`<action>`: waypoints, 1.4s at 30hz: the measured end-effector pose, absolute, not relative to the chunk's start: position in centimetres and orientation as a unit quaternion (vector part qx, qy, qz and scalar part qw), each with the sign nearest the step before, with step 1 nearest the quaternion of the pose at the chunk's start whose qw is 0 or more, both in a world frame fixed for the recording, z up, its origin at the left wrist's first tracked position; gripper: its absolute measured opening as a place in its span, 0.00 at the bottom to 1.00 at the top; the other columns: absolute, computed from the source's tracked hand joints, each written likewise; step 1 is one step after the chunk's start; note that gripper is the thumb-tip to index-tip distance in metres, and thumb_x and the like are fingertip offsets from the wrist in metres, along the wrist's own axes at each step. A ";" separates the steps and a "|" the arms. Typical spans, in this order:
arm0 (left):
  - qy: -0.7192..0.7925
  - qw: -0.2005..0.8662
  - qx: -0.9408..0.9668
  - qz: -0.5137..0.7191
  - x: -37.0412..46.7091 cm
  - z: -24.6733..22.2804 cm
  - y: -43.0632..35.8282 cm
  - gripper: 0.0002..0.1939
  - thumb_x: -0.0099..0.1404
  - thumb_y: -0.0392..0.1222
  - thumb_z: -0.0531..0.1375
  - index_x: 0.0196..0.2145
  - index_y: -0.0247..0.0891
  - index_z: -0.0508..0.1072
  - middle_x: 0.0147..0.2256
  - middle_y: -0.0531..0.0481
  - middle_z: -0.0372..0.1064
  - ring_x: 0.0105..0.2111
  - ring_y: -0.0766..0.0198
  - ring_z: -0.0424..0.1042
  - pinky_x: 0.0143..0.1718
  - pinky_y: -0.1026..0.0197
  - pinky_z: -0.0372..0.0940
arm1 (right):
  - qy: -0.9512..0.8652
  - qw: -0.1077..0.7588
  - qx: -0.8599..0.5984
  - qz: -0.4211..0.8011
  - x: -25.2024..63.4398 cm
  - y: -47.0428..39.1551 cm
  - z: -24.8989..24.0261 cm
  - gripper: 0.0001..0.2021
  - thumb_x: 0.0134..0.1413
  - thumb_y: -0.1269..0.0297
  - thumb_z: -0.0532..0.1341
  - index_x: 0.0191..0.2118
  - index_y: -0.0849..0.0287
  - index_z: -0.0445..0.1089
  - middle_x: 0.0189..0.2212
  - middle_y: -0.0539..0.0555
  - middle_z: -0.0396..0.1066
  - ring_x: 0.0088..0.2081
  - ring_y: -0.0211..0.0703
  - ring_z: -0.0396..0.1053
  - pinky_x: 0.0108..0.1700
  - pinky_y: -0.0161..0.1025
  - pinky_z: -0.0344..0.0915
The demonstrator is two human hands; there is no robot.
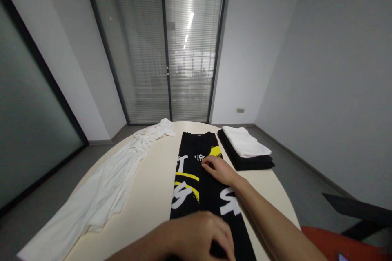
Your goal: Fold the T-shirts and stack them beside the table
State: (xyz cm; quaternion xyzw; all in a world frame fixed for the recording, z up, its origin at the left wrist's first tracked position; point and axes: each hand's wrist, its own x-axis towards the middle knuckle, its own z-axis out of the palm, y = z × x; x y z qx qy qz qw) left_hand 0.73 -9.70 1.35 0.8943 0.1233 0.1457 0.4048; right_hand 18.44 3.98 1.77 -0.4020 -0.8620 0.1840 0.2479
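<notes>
A black garment (191, 142) with white and yellow print lies in a long, narrow fold down the middle of the table. My right hand (219, 169) rests on its upper right part, fingers bent together near the yellow patch; whether cloth is pinched there is too small to tell. Low in the view, my left hand (205, 234) is over the near part of the garment, its fingers curled downward and partly hidden. To the right sits a stack of folded clothes, a white one (245, 142) on top of black ones (251, 164).
The pale round table (147, 187) carries a crumpled white garment (101, 189) stretched along its left side. An orange chair seat (333, 242) and a black chair part (358, 212) are at the lower right. Behind the table stand glass panels with blinds (141, 49).
</notes>
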 end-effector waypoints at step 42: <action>0.482 0.208 0.837 0.153 -3.5 1.4 -4.0 0.41 0.63 0.56 0.58 0.70 0.41 0.53 0.71 0.48 0.40 0.71 0.42 0.32 0.70 0.37 0.30 | -0.745 0.197 -0.635 0.053 9.1 18.7 2.1 0.16 0.65 0.60 0.57 0.56 0.55 0.66 0.53 0.62 0.71 0.53 0.52 0.69 0.51 0.43 0.62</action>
